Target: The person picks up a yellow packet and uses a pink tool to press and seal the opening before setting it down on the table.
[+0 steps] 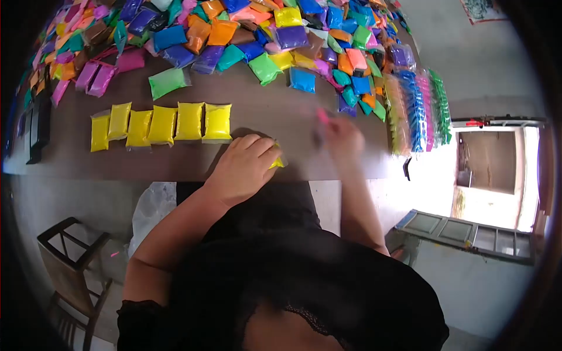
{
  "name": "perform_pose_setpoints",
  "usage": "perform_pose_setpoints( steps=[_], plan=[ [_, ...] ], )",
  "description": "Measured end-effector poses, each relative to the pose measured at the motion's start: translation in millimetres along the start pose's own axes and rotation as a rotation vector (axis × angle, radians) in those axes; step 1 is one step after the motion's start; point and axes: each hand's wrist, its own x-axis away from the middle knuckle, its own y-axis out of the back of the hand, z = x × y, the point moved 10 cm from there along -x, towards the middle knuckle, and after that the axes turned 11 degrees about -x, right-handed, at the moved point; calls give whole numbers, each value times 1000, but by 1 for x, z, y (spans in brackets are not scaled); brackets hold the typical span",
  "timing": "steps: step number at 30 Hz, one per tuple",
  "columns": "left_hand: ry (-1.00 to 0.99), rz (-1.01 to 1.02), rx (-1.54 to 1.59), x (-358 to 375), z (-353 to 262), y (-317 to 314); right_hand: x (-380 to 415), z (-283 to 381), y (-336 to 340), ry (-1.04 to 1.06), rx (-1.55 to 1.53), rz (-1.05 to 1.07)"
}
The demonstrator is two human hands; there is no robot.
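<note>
My left hand (247,165) is closed over a small yellow packet (277,159) near the table's front edge, and the fingers hide most of it. To its left, several plump yellow clear-wrapped packets (189,121) lie side by side in a row. My right hand (344,139) is smeared by motion over the table, to the right of the left hand. A small bright pink object (323,116) shows at its fingertips, with a dark blurred part below; its kind cannot be made out.
A big heap of coloured packets (222,32) covers the back of the brown table (193,165). Long strips of joined packets (417,111) lie at the right edge. A black object (38,126) sits at the left edge. A wooden chair (73,275) stands lower left.
</note>
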Motion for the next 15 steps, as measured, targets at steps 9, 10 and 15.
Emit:
perform_pose_setpoints(
  steps=[9, 10, 15],
  plan=[
    [-9, 64, 45, -2, 0, -4, 183, -217, 170, -655, 19, -315],
    [-13, 52, 30, -3, 0, -2, 162, -171, 155, -592, -68, -370],
    [-40, 31, 29, -2, -1, -1, 49, 14, 22, -20, -420, 24]
  ],
)
